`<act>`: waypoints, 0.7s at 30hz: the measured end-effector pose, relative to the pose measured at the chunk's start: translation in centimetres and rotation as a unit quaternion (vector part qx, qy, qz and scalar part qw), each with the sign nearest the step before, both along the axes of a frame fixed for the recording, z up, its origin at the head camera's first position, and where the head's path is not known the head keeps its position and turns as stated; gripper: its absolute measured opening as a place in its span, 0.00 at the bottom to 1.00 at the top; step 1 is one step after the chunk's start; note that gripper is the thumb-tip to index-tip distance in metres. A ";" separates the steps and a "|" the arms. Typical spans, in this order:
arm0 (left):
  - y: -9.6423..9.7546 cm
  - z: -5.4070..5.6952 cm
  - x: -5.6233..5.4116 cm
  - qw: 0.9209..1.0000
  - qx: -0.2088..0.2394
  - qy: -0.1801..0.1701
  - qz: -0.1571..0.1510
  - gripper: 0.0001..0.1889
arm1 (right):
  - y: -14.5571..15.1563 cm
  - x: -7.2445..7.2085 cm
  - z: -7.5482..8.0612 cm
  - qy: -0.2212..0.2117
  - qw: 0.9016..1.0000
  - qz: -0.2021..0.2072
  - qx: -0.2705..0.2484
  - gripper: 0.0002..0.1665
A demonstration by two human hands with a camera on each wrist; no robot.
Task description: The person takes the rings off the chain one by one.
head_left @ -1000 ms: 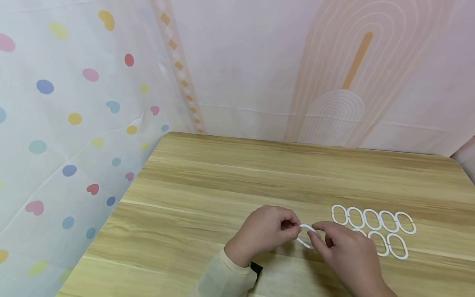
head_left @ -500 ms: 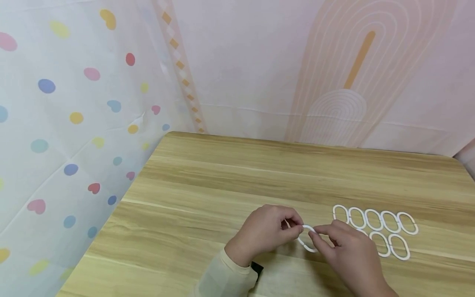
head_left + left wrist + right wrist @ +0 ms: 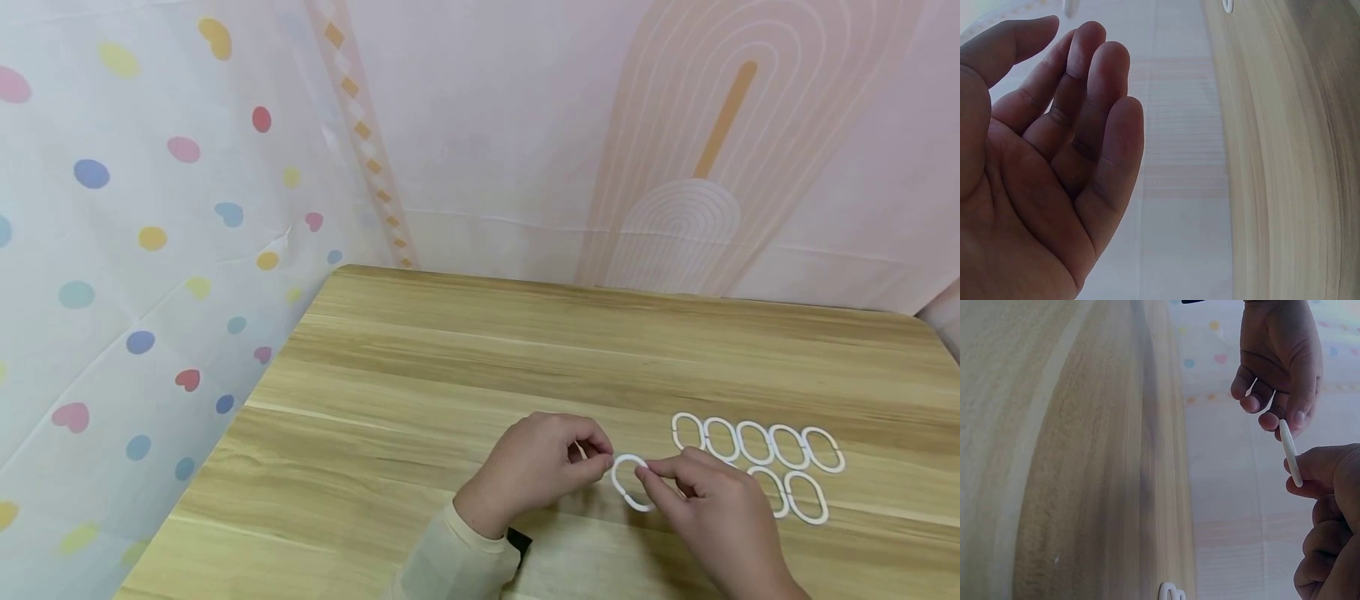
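Note:
My right hand (image 3: 716, 508) pinches a white oval split ring (image 3: 616, 477) between thumb and forefinger, its other fingers curled in toward the palm. In the right wrist view the ring (image 3: 1290, 453) is seen edge-on, held clear of the table. My left hand (image 3: 547, 454) stays just left of the ring, its fingertips right by the ring's left side. Seen from the left wrist, that hand's fingers (image 3: 1107, 81) are loosely bent, with the thumb apart and nothing in the palm.
On the wooden table (image 3: 450, 350), to the right, several similar white rings (image 3: 841, 457) lie in a touching row. A shorter row of rings (image 3: 813, 522) sits nearer, partly hidden by my right hand. Patterned cloth (image 3: 487, 150) hangs behind the table.
The left fingers have let go of the ring. My right hand has drawn it slightly to the right, so its whole left side now shows.

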State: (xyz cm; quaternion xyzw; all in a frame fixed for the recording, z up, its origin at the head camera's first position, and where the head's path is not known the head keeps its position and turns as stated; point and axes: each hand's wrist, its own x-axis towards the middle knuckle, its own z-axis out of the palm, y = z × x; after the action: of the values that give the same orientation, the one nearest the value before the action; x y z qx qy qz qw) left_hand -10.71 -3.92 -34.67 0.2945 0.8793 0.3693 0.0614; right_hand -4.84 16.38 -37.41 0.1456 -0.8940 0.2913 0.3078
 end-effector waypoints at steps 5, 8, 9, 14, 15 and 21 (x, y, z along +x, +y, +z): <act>0.0 0.0 0.0 1.000 -0.003 0.002 0.001 0.03 | 0.1 0.0 -0.3 -0.004 1.000 -0.010 0.001 0.11; 0.0 0.0 0.0 1.000 -0.004 0.003 0.001 0.03 | 0.3 0.0 -0.4 0.002 1.000 -0.013 0.002 0.12; 0.0 0.0 0.0 1.000 -0.005 0.003 0.000 0.03 | 0.3 0.0 -0.5 0.004 1.000 -0.014 0.003 0.13; 0.0 0.1 0.0 1.000 -0.007 0.000 0.001 0.03 | 0.5 0.0 -0.6 -0.002 1.000 -0.018 0.001 0.13; 0.0 0.1 0.0 1.000 -0.007 -0.001 0.001 0.03 | 0.6 0.0 -0.6 -0.003 1.000 -0.020 0.001 0.13; 0.0 0.1 0.0 1.000 -0.003 -0.004 0.003 0.04 | 0.8 0.1 -0.4 -0.011 0.999 -0.032 0.004 0.11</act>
State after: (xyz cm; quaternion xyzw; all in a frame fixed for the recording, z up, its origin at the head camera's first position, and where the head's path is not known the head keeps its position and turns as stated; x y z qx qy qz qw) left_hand -10.72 -3.96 -34.56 0.2907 0.8810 0.3675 0.0646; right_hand -4.79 17.20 -37.83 0.1151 -0.9028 0.2790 0.3063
